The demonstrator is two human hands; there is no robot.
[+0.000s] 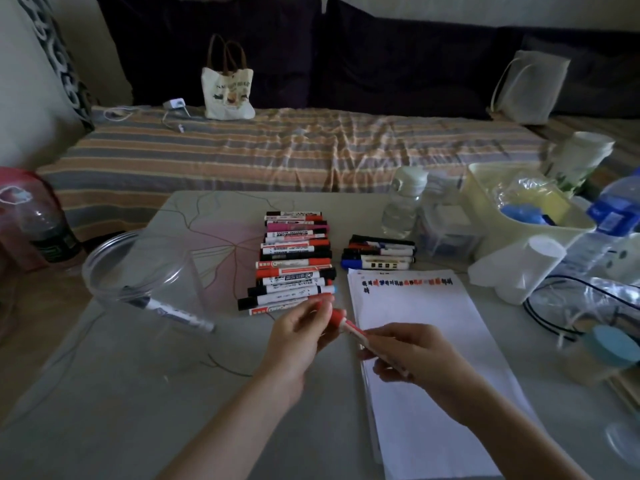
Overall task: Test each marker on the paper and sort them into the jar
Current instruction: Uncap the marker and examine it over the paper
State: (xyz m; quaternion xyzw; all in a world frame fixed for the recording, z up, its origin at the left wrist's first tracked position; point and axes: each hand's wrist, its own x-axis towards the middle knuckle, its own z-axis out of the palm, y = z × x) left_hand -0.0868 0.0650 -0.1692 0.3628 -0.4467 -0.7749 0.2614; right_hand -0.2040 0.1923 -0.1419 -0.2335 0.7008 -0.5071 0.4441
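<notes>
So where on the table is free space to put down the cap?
Bare table lies in front of the jar, left of the left hand. A narrow strip runs between the marker row and the paper. The right side around the bin is crowded.

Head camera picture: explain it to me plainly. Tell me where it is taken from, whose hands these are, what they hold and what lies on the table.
There is no machine here. A person wears one wide camera on the head, looking forward and down, so the two bare arms reaching in from below are their own. The left hand pinches the red cap of a red marker, while the right hand grips its barrel. On the table lie a long row of markers, a smaller pile of markers beside it, and a stack of white paper with red and black test scribbles along its top. On the left stands a clear jar with one marker in it. A sofa sits behind.
</notes>
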